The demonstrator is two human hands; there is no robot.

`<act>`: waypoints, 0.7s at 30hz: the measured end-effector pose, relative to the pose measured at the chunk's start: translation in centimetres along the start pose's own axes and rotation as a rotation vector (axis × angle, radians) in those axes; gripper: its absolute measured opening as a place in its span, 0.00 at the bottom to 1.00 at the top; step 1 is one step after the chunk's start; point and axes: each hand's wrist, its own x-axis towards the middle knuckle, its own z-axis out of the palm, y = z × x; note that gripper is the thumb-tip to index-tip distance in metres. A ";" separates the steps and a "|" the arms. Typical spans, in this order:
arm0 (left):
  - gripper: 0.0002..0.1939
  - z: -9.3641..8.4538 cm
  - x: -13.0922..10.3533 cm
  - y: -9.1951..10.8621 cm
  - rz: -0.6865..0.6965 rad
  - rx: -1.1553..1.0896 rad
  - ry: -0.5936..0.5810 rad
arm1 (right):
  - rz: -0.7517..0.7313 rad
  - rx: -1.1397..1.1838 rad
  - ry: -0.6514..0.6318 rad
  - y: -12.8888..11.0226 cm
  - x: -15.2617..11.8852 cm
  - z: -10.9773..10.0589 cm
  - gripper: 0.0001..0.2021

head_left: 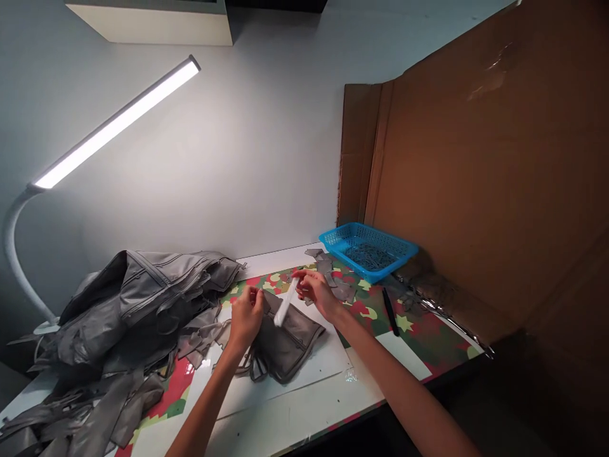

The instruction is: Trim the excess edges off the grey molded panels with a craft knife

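My right hand (320,296) is closed around the upper end of a slim white tool (284,308), which slants down to the left; its exact kind is not clear. Under it lies a dark grey leather-like piece (290,346) with stitched seams and a strap-like loop at its lower left. With fingers pinched together, my left hand (246,317) grips the upper left edge of this piece. White sheets (328,362) lie beneath the piece on the table.
At left rise a heap of grey leather-like pieces (152,298) and loose scraps (99,412). A lit lamp (118,124) leans over them. Farther back sits a blue basket (380,274) with small dark metal-looking items. A black pen-like object (390,311) and a cardboard wall (476,178) are at right.
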 end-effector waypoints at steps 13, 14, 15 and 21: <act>0.14 2.6 9.8 5.6 0.220 -0.094 -0.361 | -0.119 -0.209 0.589 -0.2 -1.0 -4.5 0.13; 0.15 1.8 9.3 4.5 0.203 -0.056 -0.373 | -0.106 -0.227 0.578 -0.2 -1.0 -4.3 0.13; 0.15 0.9 8.6 3.2 0.179 -0.016 -0.381 | -0.095 -0.242 0.550 -0.3 -1.0 -3.9 0.13; 0.12 -3.5 2.6 -3.2 0.048 0.156 -0.529 | -0.115 -0.319 0.112 -0.9 -1.6 0.8 0.11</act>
